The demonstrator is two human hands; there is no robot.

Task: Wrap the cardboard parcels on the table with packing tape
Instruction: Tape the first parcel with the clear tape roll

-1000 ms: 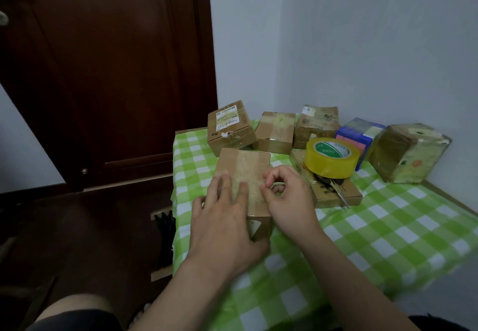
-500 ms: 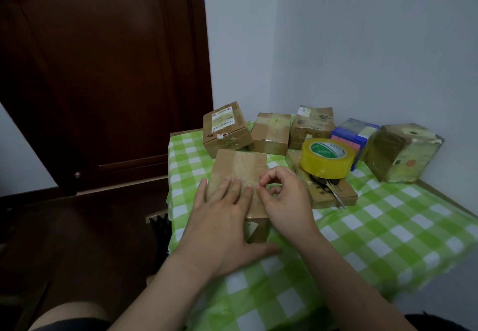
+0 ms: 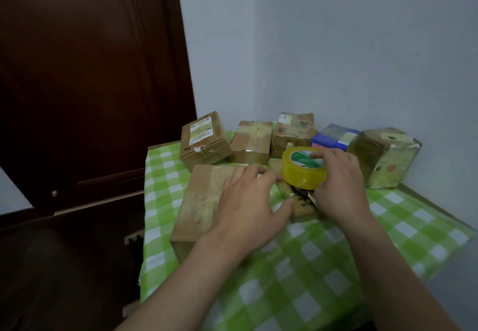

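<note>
A flat cardboard parcel [image 3: 204,201] lies on the green checked tablecloth [image 3: 323,253] near the table's left edge. My left hand [image 3: 248,206] rests on its right side with fingers spread and fairly straight. Just to the right, a yellow roll of packing tape [image 3: 301,172] sits on a smaller flat parcel [image 3: 297,206]. My right hand [image 3: 336,183] grips the roll, fingers curled over its top and right side. A dark tool partly shows under the roll.
Several parcels line the back of the table: a labelled box [image 3: 204,140], a brown box [image 3: 252,143], a taped box [image 3: 293,131], a blue box [image 3: 333,136] and a large wrapped cube [image 3: 385,157]. A dark wooden door [image 3: 85,84] stands left; the wall is close behind.
My right hand left the flat parcel and moved right to take hold of the tape roll. My left hand slid to the parcel's right side.
</note>
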